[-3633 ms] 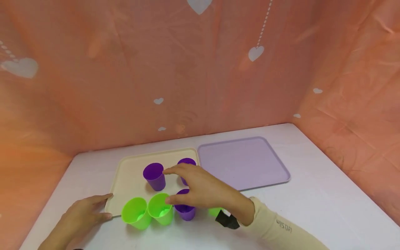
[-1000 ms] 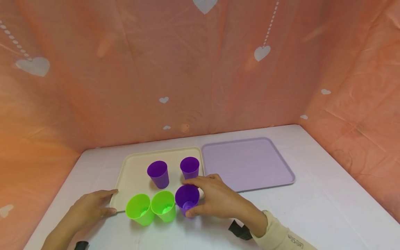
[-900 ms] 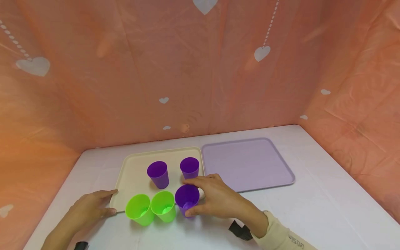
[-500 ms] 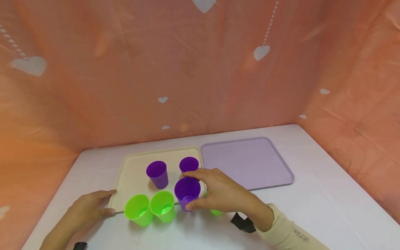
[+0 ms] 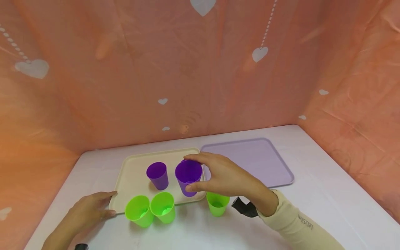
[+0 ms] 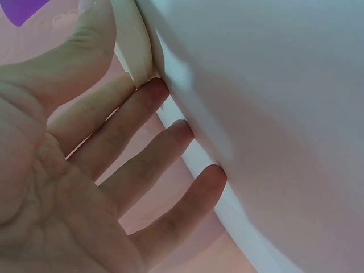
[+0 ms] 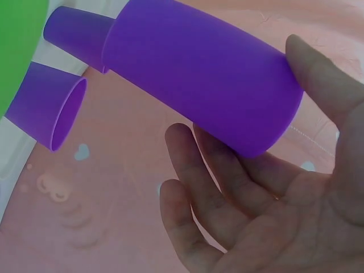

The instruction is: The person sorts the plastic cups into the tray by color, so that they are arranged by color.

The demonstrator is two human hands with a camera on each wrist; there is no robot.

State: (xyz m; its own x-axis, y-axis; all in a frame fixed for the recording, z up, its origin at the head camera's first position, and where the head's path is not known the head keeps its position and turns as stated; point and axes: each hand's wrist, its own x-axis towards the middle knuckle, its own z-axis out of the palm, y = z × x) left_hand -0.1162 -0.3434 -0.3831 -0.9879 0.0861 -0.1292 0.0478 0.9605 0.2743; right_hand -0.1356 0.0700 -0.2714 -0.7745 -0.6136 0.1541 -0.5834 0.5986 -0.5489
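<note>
My right hand point(image 5: 223, 175) holds a purple cup point(image 5: 183, 183) upright by its rim, thumb in front and fingers behind, above the cream tray's right side. In the right wrist view two more purple cups, one nearer cup point(image 7: 48, 105) and one partly covered cup point(image 7: 79, 34), lie beyond the held one. One purple cup point(image 5: 158, 176) stands on the cream tray point(image 5: 132, 173); the other is mostly hidden behind the held cup in the head view. My left hand point(image 5: 84, 211) touches the tray's front left corner, and its fingers point(image 6: 151, 162) are nearly straight in the left wrist view.
Two green cups, a left one point(image 5: 139, 211) and a right one point(image 5: 163, 207), stand side by side before the cream tray. A third green cup point(image 5: 217, 204) stands below my right wrist. A lilac tray point(image 5: 250, 158) adjoins on the right. A pink curtain point(image 5: 200, 86) rises behind the table.
My right hand has gripped the front purple cup, lifted it and carried it back over the cream tray. The third green cup has come into view beneath the wrist. My left hand stays put.
</note>
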